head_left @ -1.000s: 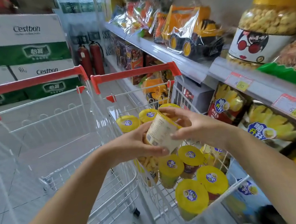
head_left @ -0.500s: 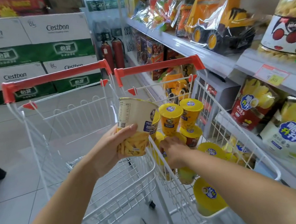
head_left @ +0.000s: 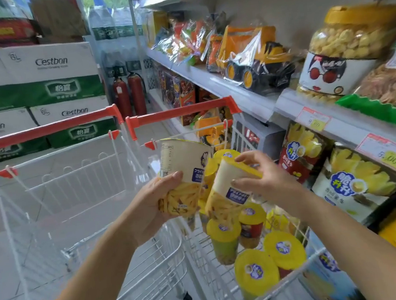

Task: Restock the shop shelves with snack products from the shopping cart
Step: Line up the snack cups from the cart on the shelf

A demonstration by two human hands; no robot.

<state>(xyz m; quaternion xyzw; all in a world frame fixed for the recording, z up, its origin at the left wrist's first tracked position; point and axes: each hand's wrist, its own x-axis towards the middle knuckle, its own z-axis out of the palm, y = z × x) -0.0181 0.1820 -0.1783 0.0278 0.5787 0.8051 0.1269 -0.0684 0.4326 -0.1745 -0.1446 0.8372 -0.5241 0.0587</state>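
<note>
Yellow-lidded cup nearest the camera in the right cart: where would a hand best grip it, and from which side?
Probably from above, round the lid rim of the yellow-lidded cup: it stands upright, lid up, with another cup and the cart's wire wall close beside.

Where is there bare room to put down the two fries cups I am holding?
The left cart is bare inside its wire walls. The right cart is crowded with yellow-lidded cups. The upper shelf is packed from toy truck to snack jar; chip bags fill the space below.

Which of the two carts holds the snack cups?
The right-hand red-handled white wire cart, beside the shelves: yellow-lidded cups lie in it. The left cart shows none.
</note>
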